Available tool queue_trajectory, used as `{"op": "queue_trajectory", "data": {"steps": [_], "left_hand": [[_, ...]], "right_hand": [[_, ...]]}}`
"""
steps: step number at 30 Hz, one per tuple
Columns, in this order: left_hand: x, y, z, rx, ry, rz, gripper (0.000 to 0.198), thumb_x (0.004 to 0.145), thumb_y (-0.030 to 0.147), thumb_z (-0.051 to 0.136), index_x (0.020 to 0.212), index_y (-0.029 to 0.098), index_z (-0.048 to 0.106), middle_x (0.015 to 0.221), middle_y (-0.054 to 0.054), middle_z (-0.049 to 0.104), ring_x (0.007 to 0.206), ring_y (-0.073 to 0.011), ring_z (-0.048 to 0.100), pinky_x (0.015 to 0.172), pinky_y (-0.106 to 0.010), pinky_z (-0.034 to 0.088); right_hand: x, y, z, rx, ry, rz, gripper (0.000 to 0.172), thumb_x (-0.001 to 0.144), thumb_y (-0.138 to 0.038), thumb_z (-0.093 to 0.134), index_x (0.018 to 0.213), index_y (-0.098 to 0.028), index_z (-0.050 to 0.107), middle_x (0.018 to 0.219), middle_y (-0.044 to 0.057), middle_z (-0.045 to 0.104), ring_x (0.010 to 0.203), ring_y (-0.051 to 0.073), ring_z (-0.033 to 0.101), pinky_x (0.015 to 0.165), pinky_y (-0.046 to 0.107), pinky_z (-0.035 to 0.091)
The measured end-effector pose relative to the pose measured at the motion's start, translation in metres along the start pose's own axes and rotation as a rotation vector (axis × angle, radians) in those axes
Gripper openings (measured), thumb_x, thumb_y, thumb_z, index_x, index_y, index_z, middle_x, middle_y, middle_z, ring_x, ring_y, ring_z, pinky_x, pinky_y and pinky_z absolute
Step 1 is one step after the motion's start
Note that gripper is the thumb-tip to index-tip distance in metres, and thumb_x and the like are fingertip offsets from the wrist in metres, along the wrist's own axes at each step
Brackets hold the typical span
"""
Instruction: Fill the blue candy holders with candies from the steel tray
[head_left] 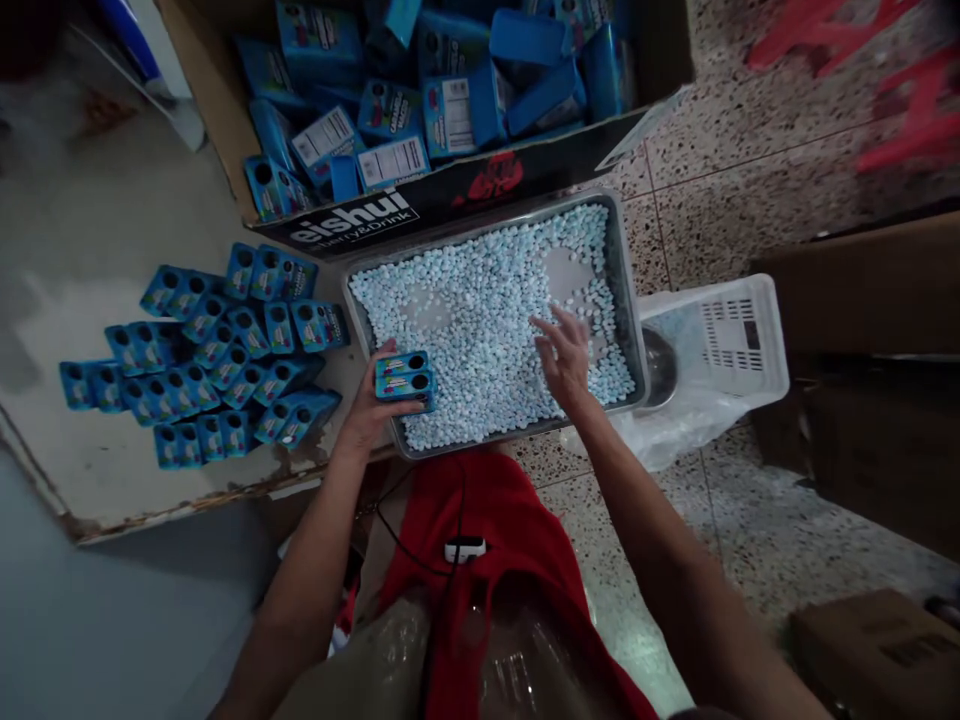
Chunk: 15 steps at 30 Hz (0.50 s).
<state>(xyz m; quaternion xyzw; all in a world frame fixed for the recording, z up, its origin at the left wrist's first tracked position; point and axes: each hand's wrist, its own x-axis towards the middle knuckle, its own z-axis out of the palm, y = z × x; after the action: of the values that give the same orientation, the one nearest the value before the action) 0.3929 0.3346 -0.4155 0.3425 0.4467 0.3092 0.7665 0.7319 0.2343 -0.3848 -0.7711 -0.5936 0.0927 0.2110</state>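
A metal tray (639, 345) is spread with small pale blue pieces (487, 330), thinner at two patches where its bottom shows. My left hand (369, 408) grips small blue boxes (403, 364) over the tray's left end, their round dark holes facing up. Fingers apart and slightly blurred, my right hand (564, 355) hovers over or touches the pieces on the right side; nothing is visible between its fingers. Several more blue boxes (180, 385) with round holes stand in rows left of the tray.
Beyond the tray, a large carton (277, 235) holds many blue boxes. To the right are a metal bowl (660, 368), a white basket (776, 340) and clear plastic. Brown cartons (877, 650) and red objects (832, 35) lie farther right. The worktable's edge (187, 510) runs along the left.
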Motion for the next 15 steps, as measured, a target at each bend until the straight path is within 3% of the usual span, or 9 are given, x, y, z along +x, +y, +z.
{"op": "queue_trajectory", "data": {"steps": [3, 7, 10, 15], "left_hand": [[0.018, -0.012, 0.012, -0.030, -0.133, -0.026, 0.107, 0.042, 0.022, 0.105, 0.142, 0.034, 0.068, 0.138, -0.003, 0.072, 0.130, -0.0318, 0.067, 0.102, -0.040, 0.058], [0.038, -0.022, 0.044, -0.111, -0.307, -0.051, 0.122, 0.040, 0.032, 0.108, 0.152, 0.030, 0.060, 0.136, -0.003, 0.073, 0.121, -0.0293, 0.070, 0.097, -0.035, 0.058], [0.048, -0.028, 0.073, -0.198, -0.332, -0.054, 0.119, 0.034, 0.036, 0.110, 0.143, 0.027, 0.064, 0.143, -0.003, 0.070, 0.121, -0.0299, 0.069, 0.095, -0.035, 0.058], [0.051, -0.030, 0.124, -0.255, -0.338, -0.175, 0.113, 0.024, 0.037, 0.110, 0.129, 0.028, 0.068, 0.119, -0.003, 0.078, 0.109, -0.0319, 0.075, 0.090, -0.042, 0.061]], "right_hand": [[-0.015, 0.021, 0.017, -0.022, 0.131, 0.193, 0.053, 0.108, -0.051, 0.042, 0.150, -0.025, 0.060, 0.164, 0.016, 0.050, 0.157, 0.035, 0.040, 0.129, 0.069, 0.033], [-0.005, -0.001, 0.054, 0.095, 0.060, 0.162, 0.054, 0.108, -0.052, 0.038, 0.150, -0.026, 0.060, 0.163, 0.014, 0.053, 0.156, 0.030, 0.045, 0.132, 0.061, 0.035], [0.009, -0.019, 0.065, 0.286, 0.073, 0.191, 0.057, 0.109, -0.055, 0.033, 0.150, -0.026, 0.060, 0.164, 0.013, 0.054, 0.157, 0.027, 0.047, 0.133, 0.057, 0.037], [0.018, -0.013, 0.062, 0.759, 0.132, 0.415, 0.067, 0.101, -0.072, 0.038, 0.135, -0.023, 0.069, 0.146, 0.013, 0.071, 0.150, 0.028, 0.055, 0.130, 0.054, 0.041]]}}
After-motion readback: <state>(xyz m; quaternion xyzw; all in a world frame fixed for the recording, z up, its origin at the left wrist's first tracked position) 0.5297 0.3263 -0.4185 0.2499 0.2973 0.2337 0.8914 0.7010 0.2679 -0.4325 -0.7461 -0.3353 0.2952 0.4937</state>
